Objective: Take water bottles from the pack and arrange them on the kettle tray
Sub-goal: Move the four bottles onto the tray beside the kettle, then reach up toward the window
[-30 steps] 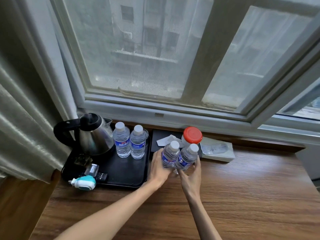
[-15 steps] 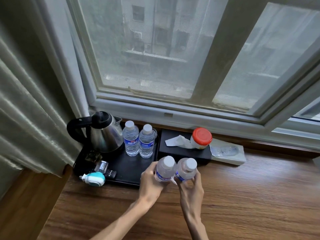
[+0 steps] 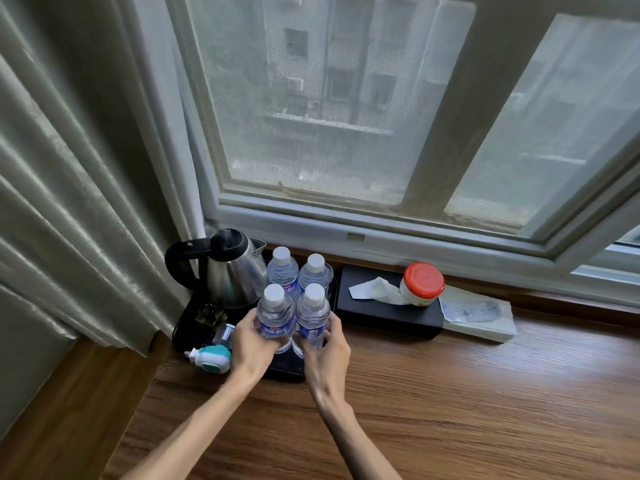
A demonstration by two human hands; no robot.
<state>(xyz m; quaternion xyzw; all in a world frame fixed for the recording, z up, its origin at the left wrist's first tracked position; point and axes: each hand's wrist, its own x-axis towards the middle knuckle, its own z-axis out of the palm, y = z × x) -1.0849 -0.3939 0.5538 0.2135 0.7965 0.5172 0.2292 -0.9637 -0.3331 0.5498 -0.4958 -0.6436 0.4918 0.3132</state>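
Nearest, two bare forearms reach over the wooden table (image 3: 450, 393). The left hand (image 3: 250, 348) wraps the lower body of the left bottle (image 3: 274, 315); the right hand (image 3: 327, 348) wraps the right bottle (image 3: 312, 315) the same way. Both bottles stand upright and side by side, touching or nearly so, over the front part of the black tray (image 3: 287, 370). Whether their bases already rest on the tray I cannot tell, since the hands hide them.

Left of the hands, a small teal plug-in device (image 3: 211, 356) lies at the tray's front edge. Behind the held pair stand two more bottles (image 3: 282, 270), upright on the tray just right of the steel kettle (image 3: 230, 271). To the right, off the tray, sits a black tissue box (image 3: 388, 315) with a red-lidded jar (image 3: 423, 284) on it, then the window (image 3: 346, 98). No pack shows.

The bottles look full, so probably fairly heavy for their size, with thin clear walls that would give under a hard squeeze and smooth plastic that may slip. Mid-body around the label, as held now, seems the soundest grip. Set down too close, they could knock the back pair.
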